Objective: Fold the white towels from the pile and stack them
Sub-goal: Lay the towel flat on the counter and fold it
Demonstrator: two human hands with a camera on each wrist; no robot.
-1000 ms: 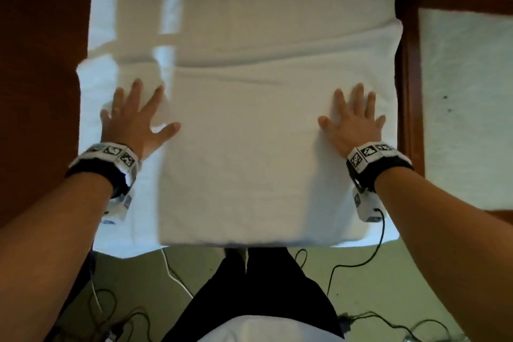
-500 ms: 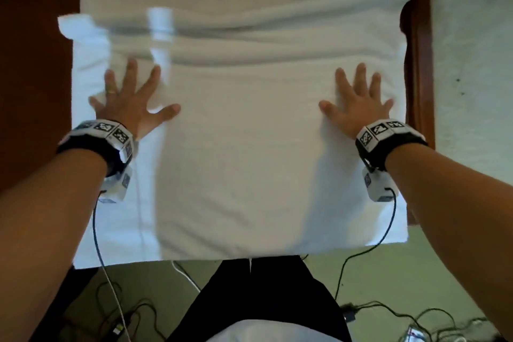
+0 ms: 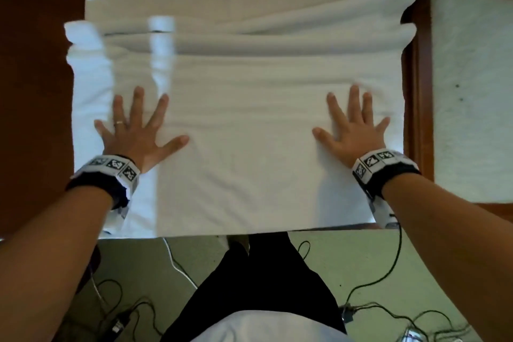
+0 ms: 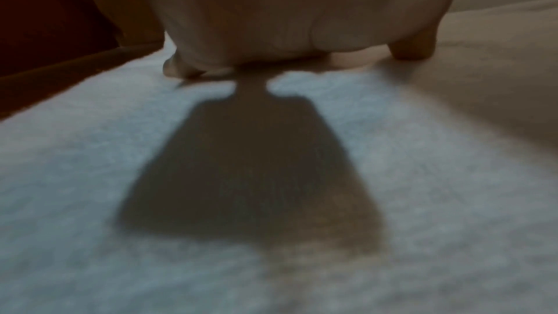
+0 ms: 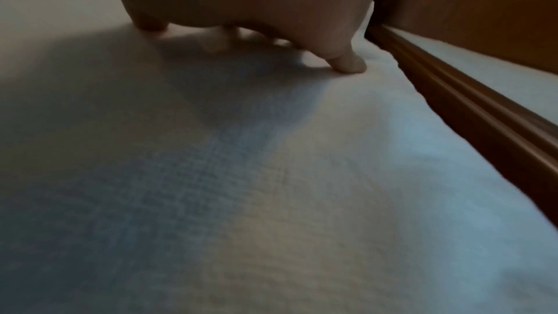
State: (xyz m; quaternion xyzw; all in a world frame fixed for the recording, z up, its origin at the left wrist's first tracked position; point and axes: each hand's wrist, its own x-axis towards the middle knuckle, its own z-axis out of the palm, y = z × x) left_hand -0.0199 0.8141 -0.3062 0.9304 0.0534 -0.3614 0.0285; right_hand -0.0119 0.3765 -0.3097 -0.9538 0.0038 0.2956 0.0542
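Table (image 3: 36, 91): dark brown wood, showing to the outer side of the left fingers and as a strip just past the right little finger.
Towel (image 3: 249, 169): white, folded, lying flat on the table under both palms; its near edge runs along the table's near edge behind the wrists, and soft rolled folds lie across it beyond the fingertips.
Second towel (image 3: 472, 91): white, lying flat to the outer side of the right hand, parted from the first towel by the wood strip.
Left arm (image 3: 50, 230): bare forearm reaching forward from the lower left, wrist straight, palm down.
Right arm (image 3: 449, 216): bare forearm reaching forward from the lower right, wrist straight, palm down.
Left hand (image 3: 136, 136): flat on the towel near its left side, all fingers straight and fanned wide apart, thumb pointing inward; nothing is gripped. The left wrist view shows the heel of the palm and fingertips touching the cloth.
Right hand (image 3: 352, 133): flat on the towel near its right side, fingers straight and spread, thumb pointing inward, little finger nearest the wood strip; nothing is gripped. The right wrist view shows the little fingertip pressed onto the cloth.
Wristbands (image 3: 111, 169): dark bands with black-and-white marker tags, one behind each hand.
Ring (image 3: 120, 122): a thin band on one finger of the left hand.
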